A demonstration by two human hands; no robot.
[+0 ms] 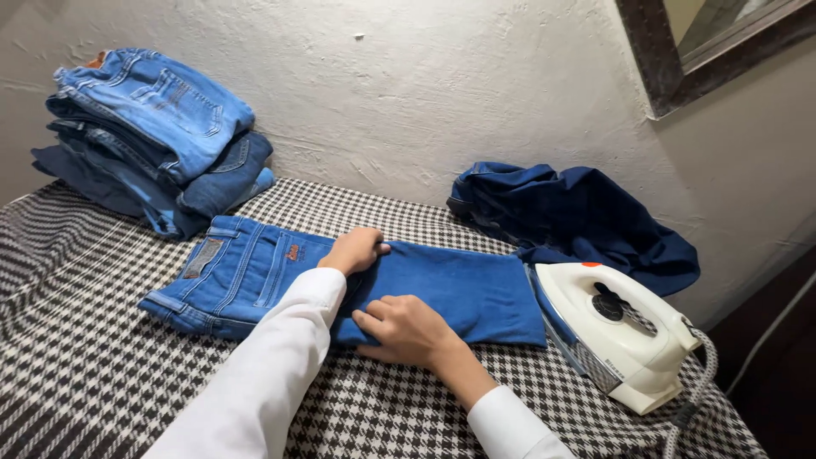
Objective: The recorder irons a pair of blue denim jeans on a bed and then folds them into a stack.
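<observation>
Jeans position: The folded blue jeans (340, 285) lie flat near the middle of the counter (85, 357), waistband toward its left edge, legs running toward the right edge.
Left hand: Your left hand (353, 251) rests on the upper fold, fingers curled, pressing the denim rather than pinching it.
Right hand: Your right hand (408, 330) lies flat on the near edge of the fold. Grip state: loose, nothing clamped.
Iron hazard: The white iron (616, 336) stands just beside the leg end, near the right edge. If you sweep your right forearm outward, you could knock it or touch its soleplate. Whether it is hot cannot be told.
Cord hazard: The cord (693, 399) hangs at the right corner; a snag could drag the iron off.
Fold hazard: Uneven pressure may shift the layers and set a crease.
Adjacent items: The stacked jeans (153, 136) occupy the far left corner, and dark blue trousers (578, 217) lie heaped at the far right. Either could slide into your working area.
</observation>
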